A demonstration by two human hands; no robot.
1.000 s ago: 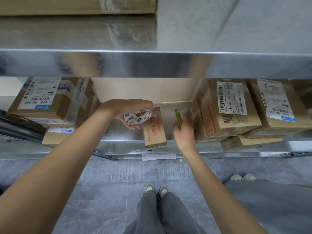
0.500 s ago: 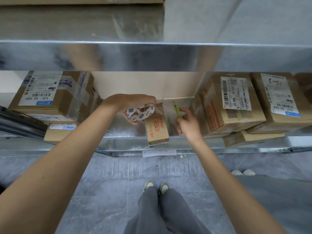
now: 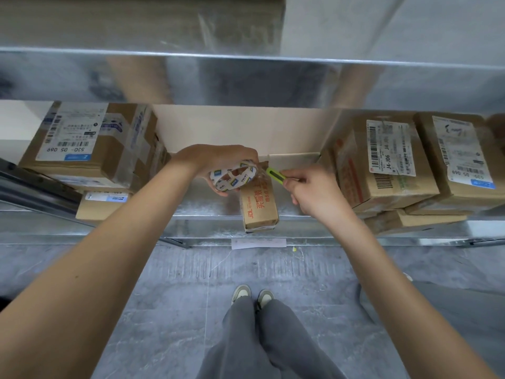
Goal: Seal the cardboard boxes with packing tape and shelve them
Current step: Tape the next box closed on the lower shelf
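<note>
Gripping the tape roll point(image 3: 234, 178) from above, the left hand point(image 3: 218, 160) keeps a clear strip stretched to the far end of the small box point(image 3: 258, 205), which sits on the metal shelf point(image 3: 207, 207) with its near end over the front lip. The right hand point(image 3: 314, 191) pinches a green cutter point(image 3: 275, 174), tip at that strip. A slanted or slack cut could wrinkle the tape or nick cardboard, and pressure might tip the box off. Labelled boxes point(image 3: 90, 149) on the left and stacked parcels point(image 3: 388, 162) on the right hem in both elbows.
</note>
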